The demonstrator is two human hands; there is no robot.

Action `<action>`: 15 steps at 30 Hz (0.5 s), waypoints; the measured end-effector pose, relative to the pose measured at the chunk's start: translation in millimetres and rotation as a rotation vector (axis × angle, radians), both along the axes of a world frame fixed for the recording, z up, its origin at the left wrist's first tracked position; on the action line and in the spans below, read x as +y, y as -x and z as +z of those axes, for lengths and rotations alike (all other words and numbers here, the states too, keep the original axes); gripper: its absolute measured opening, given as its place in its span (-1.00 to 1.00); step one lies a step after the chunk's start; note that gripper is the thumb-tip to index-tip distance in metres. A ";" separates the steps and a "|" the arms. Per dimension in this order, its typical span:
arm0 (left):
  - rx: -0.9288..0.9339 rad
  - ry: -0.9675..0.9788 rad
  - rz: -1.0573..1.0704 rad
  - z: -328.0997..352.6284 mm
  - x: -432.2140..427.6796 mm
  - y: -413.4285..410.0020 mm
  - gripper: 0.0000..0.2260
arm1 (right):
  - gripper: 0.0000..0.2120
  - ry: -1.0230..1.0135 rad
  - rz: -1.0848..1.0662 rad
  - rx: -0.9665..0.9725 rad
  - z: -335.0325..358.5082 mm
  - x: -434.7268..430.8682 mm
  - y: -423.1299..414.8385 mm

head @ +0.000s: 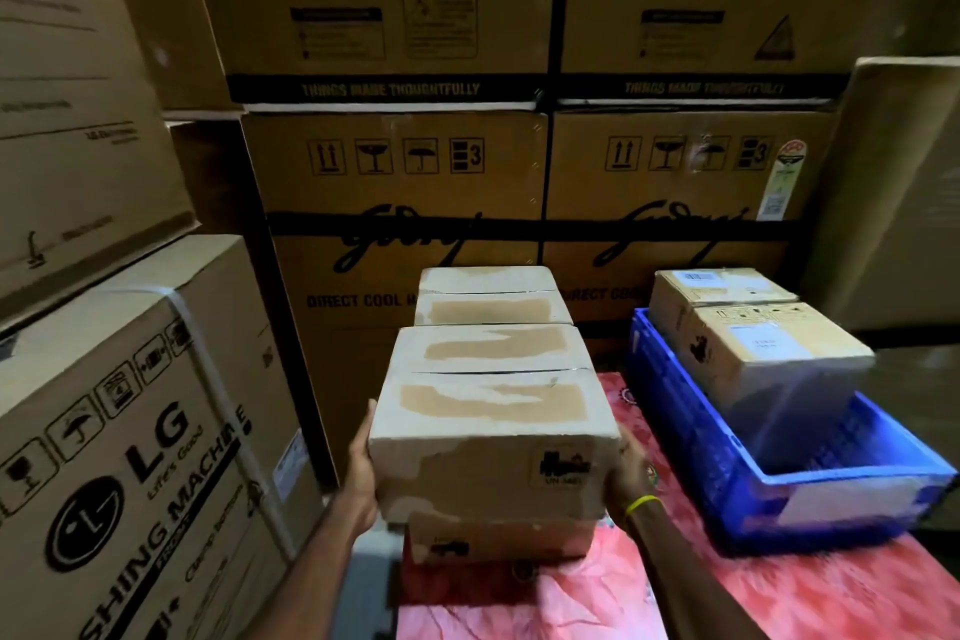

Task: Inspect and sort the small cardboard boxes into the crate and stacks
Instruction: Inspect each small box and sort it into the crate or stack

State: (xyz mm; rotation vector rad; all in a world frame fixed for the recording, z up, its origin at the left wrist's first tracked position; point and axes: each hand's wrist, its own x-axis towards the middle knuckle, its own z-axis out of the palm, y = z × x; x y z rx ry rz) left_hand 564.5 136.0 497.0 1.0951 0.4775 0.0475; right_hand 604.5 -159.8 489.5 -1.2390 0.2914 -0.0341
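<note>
I hold a small cardboard box (488,426) with torn tape marks on its top, in the middle of the view. My left hand (363,473) presses its left side and my right hand (631,473), with a yellow band at the wrist, presses its right side. It rests on or just above another small box (498,538) on the red-patterned cloth. Behind stands a further small box stack (491,296). At the right, a blue crate (810,478) holds two labelled boxes, the nearer box (769,353) and the farther box (722,283).
Large appliance cartons wall in the space: an LG washing machine carton (130,431) at the left and Godrej cartons (395,203) behind. The red cloth (753,598) covers the work surface. A tall carton (893,182) stands at the right behind the crate.
</note>
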 end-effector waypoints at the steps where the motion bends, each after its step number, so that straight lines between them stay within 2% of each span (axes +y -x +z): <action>1: -0.002 0.007 -0.017 -1.2 0.1 -4.3 -0.49 | -0.65 -0.004 -0.006 -0.001 -3.4 1.2 -4.8; 7: -0.031 0.006 -0.031 -11.2 1.9 -28.4 -0.48 | -0.70 -0.035 -0.052 0.009 -17.7 1.9 -29.0; 15: -0.061 0.107 -0.001 -24.0 -6.5 -47.0 -0.38 | -0.62 0.011 -0.054 0.005 -29.3 -5.4 -60.1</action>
